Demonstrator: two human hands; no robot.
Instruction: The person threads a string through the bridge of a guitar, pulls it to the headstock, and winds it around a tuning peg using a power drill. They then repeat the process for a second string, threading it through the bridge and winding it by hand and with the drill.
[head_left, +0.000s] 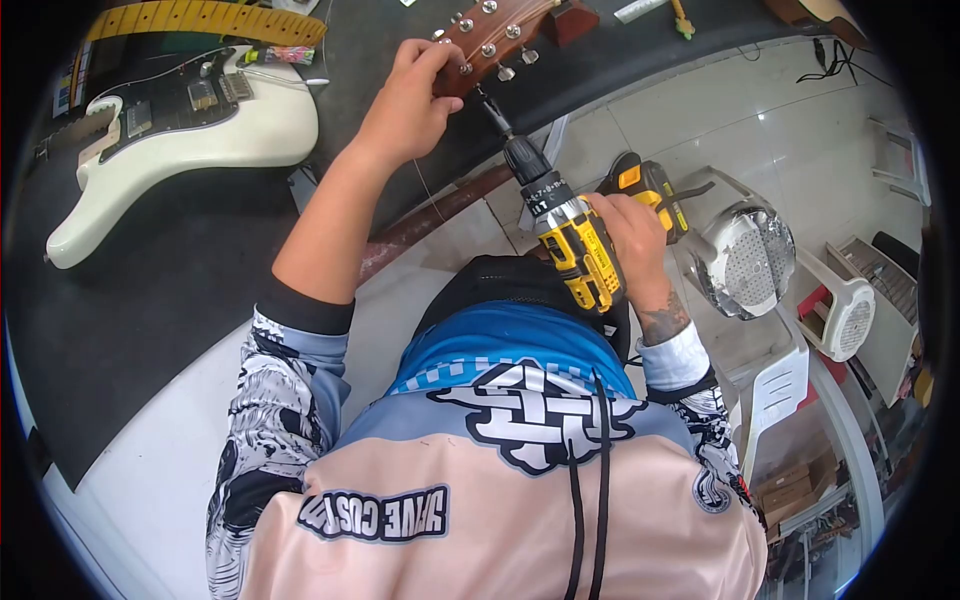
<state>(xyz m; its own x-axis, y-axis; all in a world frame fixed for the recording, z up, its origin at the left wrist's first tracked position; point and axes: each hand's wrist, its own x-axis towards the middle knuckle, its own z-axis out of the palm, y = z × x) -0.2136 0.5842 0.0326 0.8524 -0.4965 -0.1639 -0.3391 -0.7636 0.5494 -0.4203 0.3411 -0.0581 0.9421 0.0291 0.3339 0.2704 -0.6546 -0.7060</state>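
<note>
My right hand (pixel 635 245) is wrapped round the grip of a yellow and black cordless drill (pixel 578 250). The drill points up and to the left, and the tip of its bit (pixel 490 108) meets or nearly meets the lower edge of a brown guitar headstock (pixel 508 28). Silver tuning pegs (pixel 488 49) stand along that headstock. At its left end my left hand (pixel 408 110) is closed on it, with the fingers over the top and the thumb near the bit. Part of the headstock runs under a dark reddish wooden block (pixel 574 24).
A white electric guitar body (pixel 270 125) lies on the black bench mat (pixel 200 230) at left, below a yellow maple neck (pixel 200 18). Beyond the bench edge, right, stand a metal-topped stool (pixel 748 262) and a white plastic stool (pixel 853 320) on the tiled floor.
</note>
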